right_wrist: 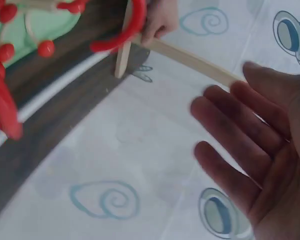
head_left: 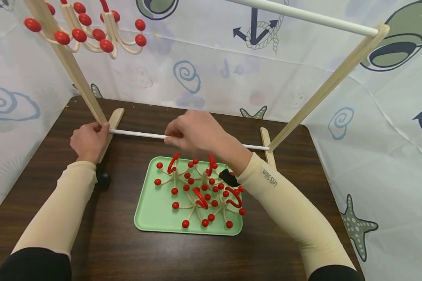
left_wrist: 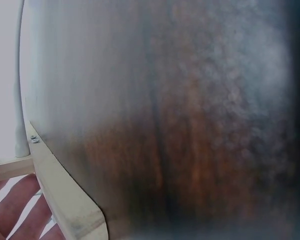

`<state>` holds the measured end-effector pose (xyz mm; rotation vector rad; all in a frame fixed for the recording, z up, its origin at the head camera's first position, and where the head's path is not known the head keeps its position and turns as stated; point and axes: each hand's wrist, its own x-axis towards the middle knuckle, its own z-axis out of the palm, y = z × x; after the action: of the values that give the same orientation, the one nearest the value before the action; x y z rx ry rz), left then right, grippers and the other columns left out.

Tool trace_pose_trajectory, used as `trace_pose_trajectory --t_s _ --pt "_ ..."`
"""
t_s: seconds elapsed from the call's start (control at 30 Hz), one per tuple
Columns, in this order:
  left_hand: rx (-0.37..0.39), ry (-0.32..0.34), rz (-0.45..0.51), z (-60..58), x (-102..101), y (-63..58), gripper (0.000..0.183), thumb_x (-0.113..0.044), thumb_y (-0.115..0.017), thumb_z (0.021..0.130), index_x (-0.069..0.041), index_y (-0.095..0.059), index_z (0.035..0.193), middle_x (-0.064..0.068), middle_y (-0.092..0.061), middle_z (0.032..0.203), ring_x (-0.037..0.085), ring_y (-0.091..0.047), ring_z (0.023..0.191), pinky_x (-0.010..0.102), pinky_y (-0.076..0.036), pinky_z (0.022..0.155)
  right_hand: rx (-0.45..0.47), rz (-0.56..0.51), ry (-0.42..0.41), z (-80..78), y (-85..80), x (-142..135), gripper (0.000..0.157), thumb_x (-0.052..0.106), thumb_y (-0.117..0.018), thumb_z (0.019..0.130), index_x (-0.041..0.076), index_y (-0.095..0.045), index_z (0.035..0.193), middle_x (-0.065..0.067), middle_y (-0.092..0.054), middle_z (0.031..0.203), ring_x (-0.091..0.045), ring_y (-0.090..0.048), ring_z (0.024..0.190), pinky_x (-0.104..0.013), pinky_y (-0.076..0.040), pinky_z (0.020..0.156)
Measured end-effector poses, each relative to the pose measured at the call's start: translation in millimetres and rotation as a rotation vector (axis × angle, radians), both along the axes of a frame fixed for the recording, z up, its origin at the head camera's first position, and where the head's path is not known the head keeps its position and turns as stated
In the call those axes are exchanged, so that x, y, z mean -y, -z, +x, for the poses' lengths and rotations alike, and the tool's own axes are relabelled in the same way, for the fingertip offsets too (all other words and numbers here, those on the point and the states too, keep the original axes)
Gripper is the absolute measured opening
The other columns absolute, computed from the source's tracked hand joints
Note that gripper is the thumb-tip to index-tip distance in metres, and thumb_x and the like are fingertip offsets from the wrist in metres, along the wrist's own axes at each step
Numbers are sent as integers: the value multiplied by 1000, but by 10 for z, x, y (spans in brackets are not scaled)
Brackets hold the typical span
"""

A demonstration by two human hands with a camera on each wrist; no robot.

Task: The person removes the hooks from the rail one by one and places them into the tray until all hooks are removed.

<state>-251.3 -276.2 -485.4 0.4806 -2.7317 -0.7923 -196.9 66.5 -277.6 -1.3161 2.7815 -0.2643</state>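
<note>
My left hand grips the foot of the left wooden post of a rack; its fingers show behind the wood in the left wrist view. Over the lower white rod is my right hand, bare and holding nothing, with loosely bent fingers in the right wrist view. Several pale many-armed hangers, with red balls on their arm tips and red hooks on top, lie on a green tray. More such hangers hang at the upper left, their hook tops cut off by the frame.
The upper white rod spans the rack to its right post. Wooden feet rest on the dark brown table. A patterned white curtain closes off the back and sides.
</note>
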Motion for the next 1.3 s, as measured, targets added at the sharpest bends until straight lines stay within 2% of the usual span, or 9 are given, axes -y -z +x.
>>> trace_pose_trajectory --t_s 0.17,0.3,0.43,0.57,0.73,0.83,0.97,1.1,1.3 --pt "7 17 4 -19 -4 25 64 -53 -39 99 2 -68 116 26 -68 100 44 -62 83 57 -41 70 -224 -89 -5 -94 -216 118 21 34 -61 96 21 -77 98 12 -71 84 -3 -60 71 -26 -45 63" --pt "19 7 1 -24 9 35 64 -53 -39 99 2 -68 117 26 -68 100 44 -62 83 57 -41 70 -362 -183 36 -164 -423 252 25 34 -57 98 18 -76 95 9 -72 83 -6 -62 73 -26 -46 64" --pt "24 9 -5 -27 15 31 63 -52 -40 99 1 -68 116 26 -69 99 43 -62 80 54 -40 66 -445 -181 92 -252 -652 395 31 37 -51 100 18 -73 107 8 -72 98 -9 -65 86 -25 -48 73" --pt "29 5 -7 -26 25 27 63 -52 -39 99 2 -68 117 26 -68 100 42 -62 81 52 -39 65 -439 -151 107 -377 -862 572 44 44 -45 101 21 -57 137 7 -59 131 -6 -58 113 -15 -41 90" --pt "24 3 -2 -20 23 21 64 -52 -39 100 2 -67 118 26 -68 101 44 -62 84 55 -40 68 -429 -67 135 -502 -1055 829 64 55 -37 101 23 -28 155 2 -26 160 -5 -27 143 -13 -17 106" --pt "15 -1 -4 -10 15 11 63 -52 -39 100 2 -67 117 26 -68 101 44 -61 84 56 -40 69 -418 3 167 -524 -1160 982 69 61 -32 99 26 -19 158 2 -16 163 -9 -18 146 -17 -10 109" --pt "2 0 2 -8 2 2 62 -52 -40 99 2 -69 115 26 -69 98 43 -61 82 53 -39 66 -353 49 204 -533 -1256 1111 73 65 -29 97 29 -13 158 6 -16 162 -10 -15 145 -25 -7 112" --pt "2 6 4 -18 -8 -3 63 -53 -40 99 1 -69 114 25 -69 98 43 -61 82 52 -38 65 -302 51 214 -536 -1291 1142 72 63 -30 98 29 -12 158 9 -19 161 -7 -15 145 -30 -4 114" --pt "12 -9 3 -1 14 7 63 -53 -40 99 1 -69 114 25 -69 99 43 -61 82 52 -38 65 -276 94 225 -509 -1299 1115 66 56 -25 102 27 -6 158 8 -10 164 -8 -9 147 -33 0 114"
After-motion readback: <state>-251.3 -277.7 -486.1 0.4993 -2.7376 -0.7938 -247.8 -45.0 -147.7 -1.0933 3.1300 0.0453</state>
